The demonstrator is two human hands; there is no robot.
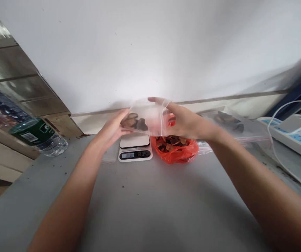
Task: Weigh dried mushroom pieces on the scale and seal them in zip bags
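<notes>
A clear zip bag (152, 117) with several dark brown dried pieces (133, 121) at its left end is held sideways in the air between my hands. My left hand (116, 126) grips the bag's filled end, fingers partly hidden behind it. My right hand (184, 120) is closed on the zip end, thumb and fingers on the plastic. Below the bag is a white kitchen scale (136, 155), its display seeming to read 0.0. Just right of the scale, under my right hand, sits an open red plastic bag (178, 157) full of similar dried brown pieces.
A large water bottle (38, 131) stands at the left. Flat empty-looking zip bags (109, 155) lie left of the scale. At the right are a filled zip bag (229, 122) and a power strip (297, 138) with a white cable. A white wall rises behind the grey table (150, 206).
</notes>
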